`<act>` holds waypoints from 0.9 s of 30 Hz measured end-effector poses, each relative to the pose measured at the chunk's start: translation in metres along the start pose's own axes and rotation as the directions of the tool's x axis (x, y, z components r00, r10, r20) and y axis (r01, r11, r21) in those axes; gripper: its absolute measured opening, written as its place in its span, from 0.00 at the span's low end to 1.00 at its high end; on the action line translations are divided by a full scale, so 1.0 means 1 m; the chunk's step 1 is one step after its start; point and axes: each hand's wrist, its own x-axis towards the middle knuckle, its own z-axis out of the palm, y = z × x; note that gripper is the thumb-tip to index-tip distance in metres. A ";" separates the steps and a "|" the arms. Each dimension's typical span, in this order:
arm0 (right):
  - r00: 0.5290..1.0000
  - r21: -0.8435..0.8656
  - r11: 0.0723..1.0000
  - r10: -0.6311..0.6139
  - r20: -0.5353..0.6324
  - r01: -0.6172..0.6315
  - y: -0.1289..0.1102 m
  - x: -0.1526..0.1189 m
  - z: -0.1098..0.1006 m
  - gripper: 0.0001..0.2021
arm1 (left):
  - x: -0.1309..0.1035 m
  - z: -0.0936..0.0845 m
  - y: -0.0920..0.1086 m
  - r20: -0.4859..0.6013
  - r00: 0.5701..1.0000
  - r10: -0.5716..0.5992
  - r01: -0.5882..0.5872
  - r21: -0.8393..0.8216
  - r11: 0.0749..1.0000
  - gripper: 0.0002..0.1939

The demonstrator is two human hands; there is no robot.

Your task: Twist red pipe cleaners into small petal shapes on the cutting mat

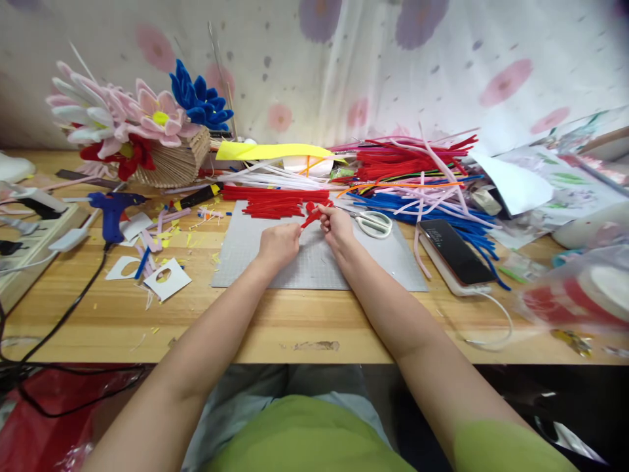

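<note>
Over the grey cutting mat (246, 262), my left hand (281, 246) and my right hand (337, 228) hold a short red pipe cleaner (309, 217) between them. My left fingers are closed on its lower end. The right thumb and fingers pinch it near the top, where it looks bent or curled; the exact shape is too small to make out. Just behind my hands lie cut red pipe cleaners (275, 204) in a row. White-handled scissors (374, 224) rest on the mat to the right of my right hand.
Left are a blue glue gun (112, 215), its cord, paper scraps (168, 280) and a power strip (37, 246). Fuzzy flowers (157, 118) stand at the back left. Blue pipe cleaners (452, 223), a phone (457, 252) and a bagged cup (580, 295) are right.
</note>
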 end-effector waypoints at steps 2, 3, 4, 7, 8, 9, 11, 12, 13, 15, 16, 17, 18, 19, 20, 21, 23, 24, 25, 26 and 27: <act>1.000 -0.014 1.000 -0.007 0.009 0.007 0.000 0.002 -0.001 0.10 | -0.001 0.001 -0.003 -0.006 1.000 0.006 -0.006 -0.003 1.000 0.15; 1.000 -0.022 1.000 -0.015 0.020 0.016 0.001 0.003 -0.001 0.10 | -0.001 0.002 -0.004 -0.010 1.000 0.005 -0.005 -0.008 1.000 0.15; 0.999 -0.029 0.999 -0.029 0.039 0.030 0.001 0.004 -0.001 0.10 | -0.002 0.002 -0.006 -0.013 1.000 0.001 -0.001 -0.015 1.000 0.15; 0.993 -0.050 0.997 -0.053 0.109 0.058 0.002 0.007 -0.003 0.09 | -0.002 0.004 -0.011 -0.013 1.000 -0.016 0.016 -0.041 0.999 0.16; 0.989 -0.057 0.996 -0.059 0.133 0.067 0.001 0.007 -0.004 0.09 | -0.002 0.005 -0.013 -0.013 1.000 -0.021 0.021 -0.051 0.998 0.16; 0.986 -0.066 0.995 -0.065 0.155 0.076 0.001 0.007 -0.004 0.09 | -0.002 0.006 -0.014 -0.016 1.000 -0.027 0.026 -0.063 0.998 0.16; 0.977 -0.089 0.992 -0.075 0.197 0.094 0.001 0.005 -0.004 0.08 | -0.002 0.007 -0.014 -0.038 0.998 -0.040 0.035 -0.109 0.993 0.15; 0.972 -0.102 0.989 -0.078 0.222 0.102 0.001 0.003 -0.004 0.08 | -0.001 0.007 -0.014 -0.055 0.997 -0.051 0.042 -0.144 0.989 0.16; 0.966 -0.116 0.988 -0.073 0.249 0.105 0.002 0.002 -0.003 0.09 | -0.001 0.008 -0.014 -0.071 0.995 -0.067 0.053 -0.178 0.983 0.18; 0.952 -0.141 0.985 -0.049 0.302 0.095 0.004 0.000 -0.001 0.11 | 0.001 0.007 -0.012 -0.088 0.990 -0.107 0.086 -0.221 0.971 0.18; 0.945 -0.146 0.986 -0.035 0.325 0.086 0.006 -0.001 0.000 0.11 | 0.001 0.007 -0.012 -0.085 0.989 -0.125 0.103 -0.228 0.968 0.17; 0.941 -0.144 0.986 -0.029 0.338 0.082 0.008 -0.002 0.001 0.12 | 0.002 0.007 -0.011 -0.075 0.987 -0.139 0.118 -0.230 0.966 0.17; 0.939 -0.137 0.987 -0.028 0.344 0.080 0.010 -0.002 0.002 0.12 | 0.002 0.006 -0.011 -0.059 0.987 -0.147 0.129 -0.235 0.963 0.16; 0.941 -0.126 0.989 -0.034 0.337 0.081 0.011 -0.002 0.002 0.12 | 0.002 0.006 -0.012 -0.038 0.988 -0.150 0.136 -0.245 0.960 0.16; 0.946 -0.113 0.990 -0.040 0.320 0.080 0.013 -0.002 0.003 0.11 | 0.003 0.006 -0.012 -0.018 0.988 -0.153 0.143 -0.263 0.954 0.15; 0.954 -0.102 0.992 -0.037 0.299 0.071 0.014 -0.003 0.004 0.10 | 0.003 0.006 -0.012 -0.001 0.988 -0.156 0.149 -0.285 0.947 0.15; 0.967 -0.084 0.996 -0.012 0.255 0.034 0.015 -0.003 0.005 0.09 | 0.003 0.008 -0.013 0.024 0.986 -0.167 0.165 -0.338 0.926 0.14; 0.971 -0.075 0.997 0.006 0.237 0.012 0.014 -0.003 0.005 0.10 | 0.003 0.010 -0.014 0.037 0.984 -0.175 0.176 -0.372 0.911 0.14; 0.975 -0.061 0.998 0.015 0.220 -0.001 0.013 -0.002 0.005 0.10 | 0.003 0.012 -0.015 0.051 0.982 -0.184 0.189 -0.412 0.891 0.13; 0.979 -0.042 0.999 0.010 0.202 -0.002 0.011 0.000 0.004 0.10 | 0.004 0.014 -0.016 0.069 0.979 -0.193 0.203 -0.457 0.866 0.13; 0.983 -0.018 1.000 -0.003 0.185 0.007 0.009 0.002 0.002 0.11 | 0.004 0.017 -0.019 0.089 0.975 -0.204 0.220 -0.506 0.834 0.12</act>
